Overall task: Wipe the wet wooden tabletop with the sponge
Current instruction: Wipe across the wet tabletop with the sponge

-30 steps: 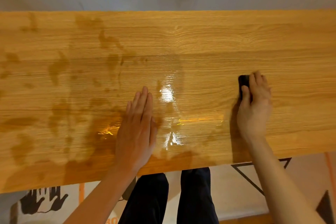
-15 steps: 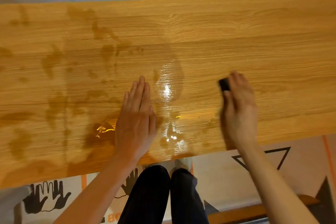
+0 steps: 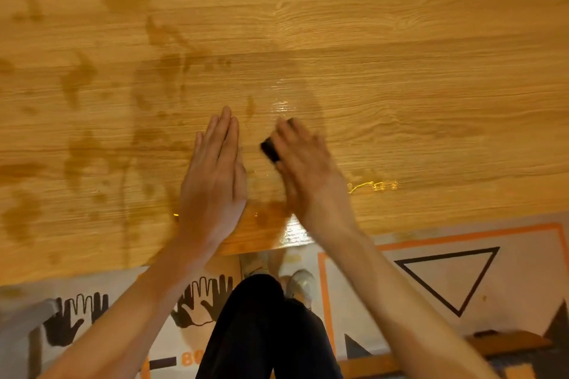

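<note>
The wooden tabletop (image 3: 431,77) fills the upper view, with dark damp patches across its left half and glossy wet streaks near the middle. My left hand (image 3: 215,184) lies flat on the wood near the front edge, fingers straight and together. Just to its right, my right hand (image 3: 304,169) presses a small black sponge (image 3: 271,149) onto the wet middle patch; only the sponge's left end shows past my fingers. The two hands are a short gap apart.
A shiny puddle (image 3: 295,232) sits at the table's front edge between my wrists. A thin wet streak (image 3: 372,186) glints to the right. Below the edge are my dark trousers (image 3: 261,332) and a floor mat (image 3: 446,280) with a triangle and hand prints.
My right hand has slid the sponge leftwards across the table, from well to the right into the wet middle patch beside my left hand. The left hand has stayed flat in place.
</note>
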The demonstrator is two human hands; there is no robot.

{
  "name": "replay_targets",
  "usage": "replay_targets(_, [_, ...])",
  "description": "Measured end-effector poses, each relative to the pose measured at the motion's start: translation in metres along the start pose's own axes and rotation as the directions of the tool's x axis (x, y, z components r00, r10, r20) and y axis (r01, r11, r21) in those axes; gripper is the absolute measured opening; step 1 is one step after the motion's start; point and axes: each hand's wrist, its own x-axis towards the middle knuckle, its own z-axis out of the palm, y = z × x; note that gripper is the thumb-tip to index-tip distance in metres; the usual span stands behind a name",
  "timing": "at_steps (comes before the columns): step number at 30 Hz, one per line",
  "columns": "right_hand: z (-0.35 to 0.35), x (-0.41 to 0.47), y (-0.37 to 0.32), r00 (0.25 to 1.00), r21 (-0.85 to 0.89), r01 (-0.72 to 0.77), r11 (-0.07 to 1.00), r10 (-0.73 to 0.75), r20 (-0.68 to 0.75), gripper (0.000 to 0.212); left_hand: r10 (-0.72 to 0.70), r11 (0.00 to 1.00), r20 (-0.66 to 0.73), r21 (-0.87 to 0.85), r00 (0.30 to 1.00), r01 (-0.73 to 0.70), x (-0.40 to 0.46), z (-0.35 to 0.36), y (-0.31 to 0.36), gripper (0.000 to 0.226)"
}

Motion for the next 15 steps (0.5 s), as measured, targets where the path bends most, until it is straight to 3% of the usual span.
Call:
replay_targets(4, [-0.059, -0.009, 0.071, 0.945, 0.05, -0.316, 0.947, 0.319, -0.067, 0.04, 0.026, 0.999, -0.003, -0.047, 1.0, -0.026, -0.006, -0.005, -0.003, 0.049])
replay_targets(6, [-0.067, -0.004, 0.079, 0.92, 0.123, -0.372, 0.92, 0.383, -0.084, 0.04, 0.031, 0.999, 0.001, -0.022, 1.0, -0.031, -0.016, -0.01, -0.008, 0.051])
replay_targets(11, [-0.06, -0.036, 0.057, 0.982, 0.117, -0.187, 0.975, 0.184, 0.037, 0.041, 0.016, 0.998, 0.0, 0.054, 1.0, -0.016, -0.043, -0.011, -0.017, 0.052])
replay_targets(15, [-0.063, -0.105, 0.052, 0.984, 0.112, -0.011, 0.994, -0.009, 0.177, 0.042, 0.043, 0.997, -0.044, 0.059, 0.998, -0.04, -0.046, -0.005, -0.017, 0.051])
